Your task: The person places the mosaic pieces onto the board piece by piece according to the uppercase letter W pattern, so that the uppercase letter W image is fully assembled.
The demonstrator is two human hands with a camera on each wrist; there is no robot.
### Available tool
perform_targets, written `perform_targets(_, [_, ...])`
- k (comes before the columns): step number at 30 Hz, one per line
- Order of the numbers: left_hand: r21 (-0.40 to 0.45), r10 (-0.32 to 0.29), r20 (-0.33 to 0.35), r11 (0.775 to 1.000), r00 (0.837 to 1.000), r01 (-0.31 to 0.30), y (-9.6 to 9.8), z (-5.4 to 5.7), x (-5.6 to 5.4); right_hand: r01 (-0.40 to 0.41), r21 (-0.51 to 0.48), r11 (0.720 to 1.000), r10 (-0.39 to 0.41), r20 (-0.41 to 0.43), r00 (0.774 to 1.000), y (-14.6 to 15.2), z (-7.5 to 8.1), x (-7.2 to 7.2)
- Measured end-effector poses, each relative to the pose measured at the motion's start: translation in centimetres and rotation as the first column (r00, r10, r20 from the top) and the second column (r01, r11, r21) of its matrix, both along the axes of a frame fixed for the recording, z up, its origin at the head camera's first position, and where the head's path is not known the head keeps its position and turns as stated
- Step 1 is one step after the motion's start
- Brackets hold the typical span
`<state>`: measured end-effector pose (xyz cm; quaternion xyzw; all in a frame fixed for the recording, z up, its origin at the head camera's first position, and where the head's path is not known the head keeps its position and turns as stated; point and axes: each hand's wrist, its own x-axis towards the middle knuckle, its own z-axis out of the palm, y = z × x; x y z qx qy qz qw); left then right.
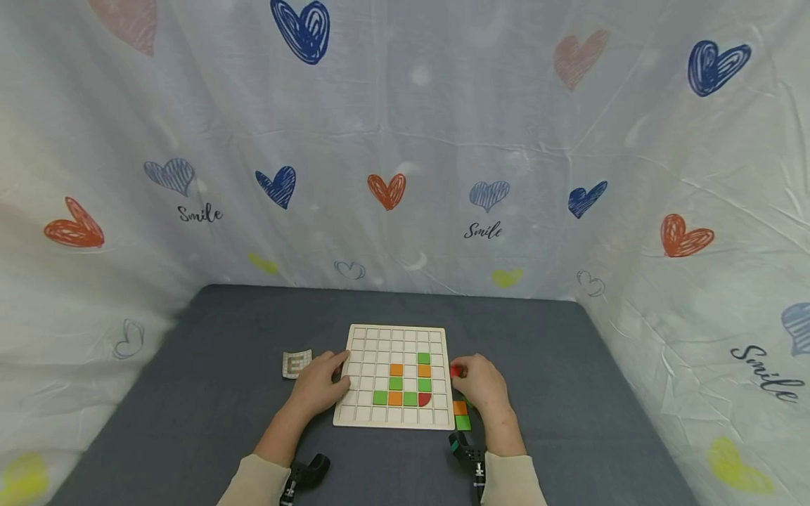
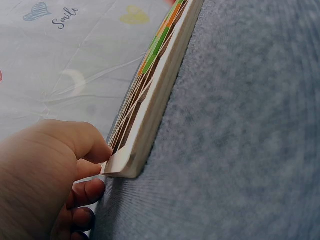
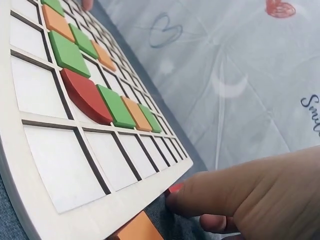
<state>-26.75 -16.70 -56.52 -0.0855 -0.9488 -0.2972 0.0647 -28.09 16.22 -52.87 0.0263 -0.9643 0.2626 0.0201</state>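
A pale wooden grid board lies on the dark tabletop. Green and orange square tiles form an angular pattern in its cells, with a red quarter-round piece at one corner of it. My left hand holds the board's left edge, thumb and fingertips right at the rim. Just off the right edge, my right hand pinches a small red piece between thumb and finger. Most of that piece is hidden by the fingertips. Under the right wrist lie an orange tile and a green tile.
Left of the board, partly behind the left hand, is a small printed card. Another green piece peeks out beside the right hand. A white curtain with printed hearts surrounds the dark table at the back and sides.
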Motion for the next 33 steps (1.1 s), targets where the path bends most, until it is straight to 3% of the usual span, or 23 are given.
perform_targets(4, [-0.002,0.002,0.0,1.0,1.0,-0.002,0.0,-0.1,0.0,0.047,0.035,0.998,-0.047,-0.009,0.999,0.2,0.1,0.2])
perform_targets(9, [-0.005,0.0,0.0,1.0,1.0,0.0,0.0,-0.2,0.0,0.117,0.054,0.992,-0.119,0.041,0.992,0.8,0.6,0.4])
perform_targets(18, [-0.005,-0.003,0.002,1.0,1.0,0.003,-0.1,-0.2,-0.1,0.051,0.001,0.999,-0.05,0.113,0.992,1.8,1.1,0.2])
perform_targets(25, [-0.005,-0.003,0.002,1.0,1.0,0.003,-0.1,0.0,0.0,0.034,0.017,0.999,-0.034,0.028,0.999,1.6,1.5,0.1])
perform_targets(33, [-0.012,0.002,0.006,1.0,1.0,-0.002,-0.1,-0.2,-0.2,-0.011,0.018,1.0,0.013,-0.109,0.994,-0.8,4.2,1.1])
